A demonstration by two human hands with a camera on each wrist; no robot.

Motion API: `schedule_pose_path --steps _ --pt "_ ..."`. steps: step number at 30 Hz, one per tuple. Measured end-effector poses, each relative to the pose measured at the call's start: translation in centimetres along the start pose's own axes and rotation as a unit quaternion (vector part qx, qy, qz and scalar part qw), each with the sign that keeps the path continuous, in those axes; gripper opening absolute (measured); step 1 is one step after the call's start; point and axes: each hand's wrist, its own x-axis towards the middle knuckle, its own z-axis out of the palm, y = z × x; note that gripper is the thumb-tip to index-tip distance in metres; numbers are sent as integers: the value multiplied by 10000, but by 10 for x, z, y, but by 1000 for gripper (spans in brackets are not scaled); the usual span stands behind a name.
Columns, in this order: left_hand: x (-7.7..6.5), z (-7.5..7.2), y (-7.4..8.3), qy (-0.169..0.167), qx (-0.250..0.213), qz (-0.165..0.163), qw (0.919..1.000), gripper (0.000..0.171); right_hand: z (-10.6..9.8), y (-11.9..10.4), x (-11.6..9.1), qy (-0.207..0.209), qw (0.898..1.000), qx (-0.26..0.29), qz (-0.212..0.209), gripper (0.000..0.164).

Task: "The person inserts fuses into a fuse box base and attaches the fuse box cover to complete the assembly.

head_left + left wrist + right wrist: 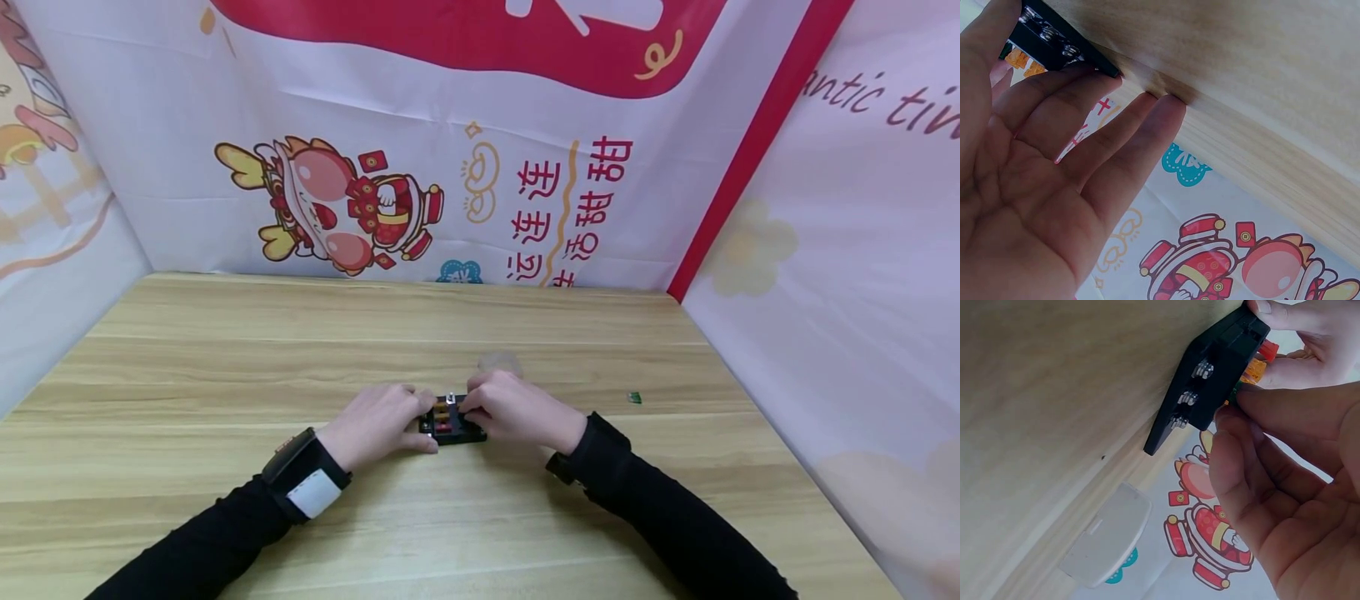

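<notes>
A black fuse block [441, 438] with metal screw terminals along its sides lies on the table between both hands. Red and orange blade fuses stand in it, the orange fuse [1255, 370] beside the red fuse [1269, 349]. My left hand [382, 425] holds the block's left end, thumb at the near side and fingers at the far side. At the block's right part, thumb and index finger of my right hand [513, 410] pinch a green blade fuse [1233, 394], mostly hidden by the fingertips. Whether it is fully seated in its slot cannot be seen.
A clear plastic cover [1110, 537] lies on the table just beyond the right hand. Farther right is a small green piece [634, 397]. Printed cloth walls [420, 100] stand along the wooden table's [225, 333] back and sides.
</notes>
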Motion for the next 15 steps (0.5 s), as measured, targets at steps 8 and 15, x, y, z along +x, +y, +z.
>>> schedule_pose_path --steps 8,15 --pt "0 0 0 -2 20 -12 10000 41 -3 -3 -1 130 9999 -59 52 10" --pt "0 0 0 31 15 2 10000 40 -3 -2 0 257 9997 -59 -16 10"
